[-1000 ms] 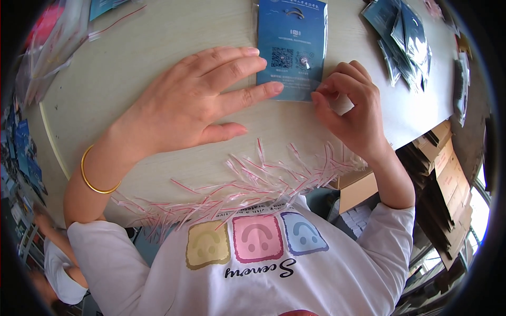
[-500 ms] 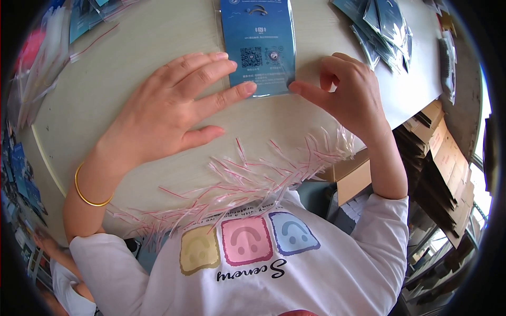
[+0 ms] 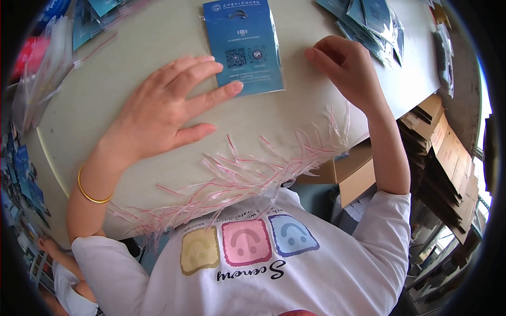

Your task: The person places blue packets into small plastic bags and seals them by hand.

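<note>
A blue printed card in a clear plastic sleeve (image 3: pixel 269 73) lies flat on the table, with a hang hole near its far end. My left hand (image 3: pixel 168 108), a gold bangle at its wrist, rests palm down with fingers spread. Its fingertips touch the sleeve's left side and near edge. To the right of the sleeve and apart from it, my right hand (image 3: pixel 345 68) has its fingers curled in and the thumb pointing left. Nothing shows between those fingers. Toward me, a tangle of clear strips with red lines (image 3: pixel 247 181) hangs along the table's near edge.
Several blue sleeved cards (image 3: pixel 371 29) are heaped at the far right. At the far left are more sleeved cards (image 3: pixel 92 23) and clear bags (image 3: pixel 45 71). Flattened cardboard (image 3: pixel 445 152) stands right of the table, near an open carton (image 3: pixel 356 168). Another person's arm (image 3: pixel 60 258) shows lower left.
My right thumb has left the sleeve's near right corner, and that hand has drawn away and up. The sleeved card sits slightly farther left in view. My left hand keeps its place on it.
</note>
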Demonstrator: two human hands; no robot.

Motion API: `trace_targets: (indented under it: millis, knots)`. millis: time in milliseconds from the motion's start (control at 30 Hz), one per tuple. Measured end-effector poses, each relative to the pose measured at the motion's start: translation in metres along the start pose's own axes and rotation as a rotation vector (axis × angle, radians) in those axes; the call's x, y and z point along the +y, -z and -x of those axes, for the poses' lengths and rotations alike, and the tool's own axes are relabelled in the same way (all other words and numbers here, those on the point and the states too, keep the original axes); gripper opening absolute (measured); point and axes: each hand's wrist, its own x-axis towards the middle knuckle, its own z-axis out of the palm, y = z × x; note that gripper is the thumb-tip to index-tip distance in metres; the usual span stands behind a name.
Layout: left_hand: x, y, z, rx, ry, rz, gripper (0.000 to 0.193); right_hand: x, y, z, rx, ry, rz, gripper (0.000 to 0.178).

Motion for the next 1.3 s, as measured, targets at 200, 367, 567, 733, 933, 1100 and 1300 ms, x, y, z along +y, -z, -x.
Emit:
trace_targets:
  millis: [200,367,567,733,933,1100,1300]
  knots:
    - [0.005,0.006,-0.007,-0.021,-0.078,-0.039,0.068,-0.018,-0.014,-0.012,-0.220,0.060,-0.414,0.034]
    - [0.002,0.024,-0.015,0.271,-0.027,-0.082,0.063,0.013,0.046,-0.004,-0.004,0.072,-0.839,0.027]
    - [-0.054,0.052,-0.111,0.288,0.132,-0.263,0.053,0.073,0.114,0.011,0.533,-0.046,-0.218,0.050]
    - [-0.137,0.030,-0.125,0.185,0.072,-0.291,0.053,0.004,0.036,0.089,0.535,0.563,0.056,0.021]
    - [-0.057,0.014,-0.123,0.019,0.168,-0.315,0.050,0.000,-0.048,0.172,0.513,0.975,0.060,0.035]
    - [-0.004,0.019,-0.081,-0.048,0.099,-0.253,0.051,0.014,-0.059,0.190,0.436,0.845,0.092,0.039]
    - [0.014,0.024,-0.033,-0.028,0.099,-0.221,0.043,-0.013,-0.003,0.123,0.585,0.776,0.075,0.041]
